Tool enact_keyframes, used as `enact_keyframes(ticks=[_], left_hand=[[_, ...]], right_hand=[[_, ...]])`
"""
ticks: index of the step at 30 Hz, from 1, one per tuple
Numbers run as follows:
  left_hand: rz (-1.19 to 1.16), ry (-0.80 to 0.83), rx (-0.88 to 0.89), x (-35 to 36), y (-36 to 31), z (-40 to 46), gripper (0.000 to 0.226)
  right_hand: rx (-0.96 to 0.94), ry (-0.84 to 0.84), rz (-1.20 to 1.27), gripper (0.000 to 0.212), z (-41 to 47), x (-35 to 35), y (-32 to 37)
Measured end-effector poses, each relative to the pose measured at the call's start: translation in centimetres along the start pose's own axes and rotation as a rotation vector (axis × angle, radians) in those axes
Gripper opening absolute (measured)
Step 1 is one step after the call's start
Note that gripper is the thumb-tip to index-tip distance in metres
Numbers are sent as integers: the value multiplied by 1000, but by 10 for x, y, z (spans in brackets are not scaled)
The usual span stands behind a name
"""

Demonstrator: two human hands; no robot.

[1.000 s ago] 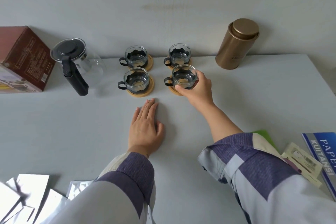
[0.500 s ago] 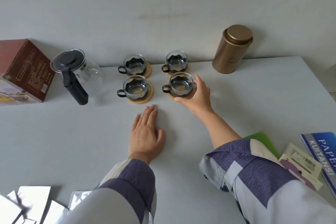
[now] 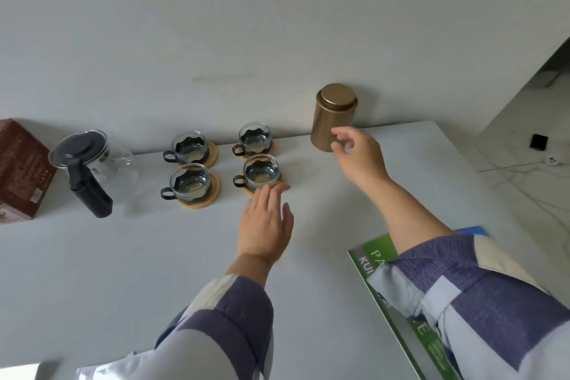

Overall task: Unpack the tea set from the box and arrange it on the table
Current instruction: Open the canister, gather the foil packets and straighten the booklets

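Several glass cups with black holders stand on round wooden coasters in two rows near the wall: back left (image 3: pixel 189 146), back right (image 3: pixel 255 138), front left (image 3: pixel 190 183), front right (image 3: pixel 260 174). A glass teapot (image 3: pixel 92 163) with a black lid and handle stands left of them. The brown box (image 3: pixel 21 171) sits at the far left. My left hand (image 3: pixel 265 219) lies flat with straight fingers, its tips at the front right coaster. My right hand (image 3: pixel 359 153) hovers beside a gold tin (image 3: pixel 333 117), fingers loosely curled, holding nothing.
A green and blue paper pack (image 3: pixel 398 302) lies under my right sleeve at the table's right side. Silver foil wrappers (image 3: pixel 83 372) lie at the near edge. The grey table (image 3: pixel 123 271) ends at the wall behind and drops to the floor on the right.
My right hand let go of the front right cup and moved right toward the gold tin. My left hand slid forward to the coaster. The camera tilted up and right.
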State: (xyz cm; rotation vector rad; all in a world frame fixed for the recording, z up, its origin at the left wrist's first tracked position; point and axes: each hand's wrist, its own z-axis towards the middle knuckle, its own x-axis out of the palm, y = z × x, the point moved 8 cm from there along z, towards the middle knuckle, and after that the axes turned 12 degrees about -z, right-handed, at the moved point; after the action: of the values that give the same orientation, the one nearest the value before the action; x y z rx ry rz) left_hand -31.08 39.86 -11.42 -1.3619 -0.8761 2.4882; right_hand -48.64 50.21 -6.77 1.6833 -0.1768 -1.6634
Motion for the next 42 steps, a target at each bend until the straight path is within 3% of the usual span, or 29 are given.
enact_keyframes(ticks=[2, 5, 9, 13, 20, 25, 42], left_hand=[[-100, 7, -24, 16, -19, 36, 33], [-217, 29, -195, 44, -31, 85, 45], [-295, 54, -419, 78, -23, 133, 75], [-391, 58, -516, 106, -13, 164, 95], [-485, -90, -520, 120, -7, 194, 89], [-431, -80, -476, 115, -1, 197, 80], [-477, -44, -465, 119, 8, 198, 81]], right_hand=[[-42, -59, -22, 28, 25, -19, 3], [-128, -69, -131, 30, 67, -31, 7], [-230, 85, -356, 42, 111, -19, 8], [-371, 218, -493, 49, 132, 0, 13], [-433, 261, -564, 50, 149, 5, 18], [-437, 281, -549, 47, 152, 10, 21], [-433, 408, -503, 40, 159, -1, 31]])
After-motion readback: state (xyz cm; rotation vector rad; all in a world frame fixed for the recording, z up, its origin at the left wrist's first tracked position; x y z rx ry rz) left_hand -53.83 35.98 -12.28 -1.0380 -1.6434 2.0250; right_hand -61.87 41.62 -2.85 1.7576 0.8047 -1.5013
